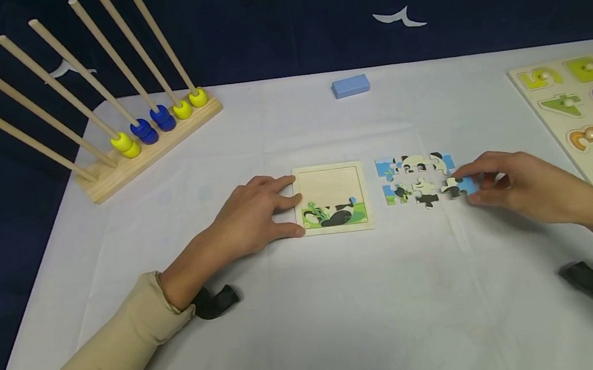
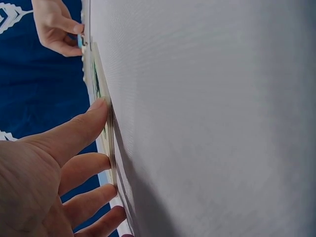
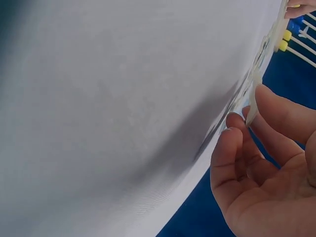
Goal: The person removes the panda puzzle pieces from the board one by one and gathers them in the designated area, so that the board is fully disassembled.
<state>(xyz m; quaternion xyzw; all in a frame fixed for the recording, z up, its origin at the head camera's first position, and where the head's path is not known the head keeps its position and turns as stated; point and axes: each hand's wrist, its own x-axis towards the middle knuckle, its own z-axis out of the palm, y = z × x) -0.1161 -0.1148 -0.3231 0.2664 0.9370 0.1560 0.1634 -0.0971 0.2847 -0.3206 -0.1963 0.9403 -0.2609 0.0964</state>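
A square wooden puzzle tray (image 1: 329, 188) lies flat on the table, with panda-picture pieces (image 1: 337, 215) along its lower part and bare wood above. Spread fingers of my left hand (image 1: 258, 218) touch the tray's left edge; in the left wrist view the thumb (image 2: 89, 123) lies on its near corner. To the right of the tray, several loose jigsaw pieces (image 1: 415, 163) with panda parts sit in two rough rows. My right hand (image 1: 527, 186) pinches a blue, black and white jigsaw piece (image 1: 466, 185) at the lower right of these. In the right wrist view that piece (image 3: 254, 101) is tilted between thumb and fingers.
A wooden bead abacus (image 1: 157, 148) with tall rods and yellow and blue beads stands at the back left. Near the back edge lies a blue block (image 1: 350, 86). A number-and-shape peg board (image 1: 554, 116) is at the right, close to the right forearm.
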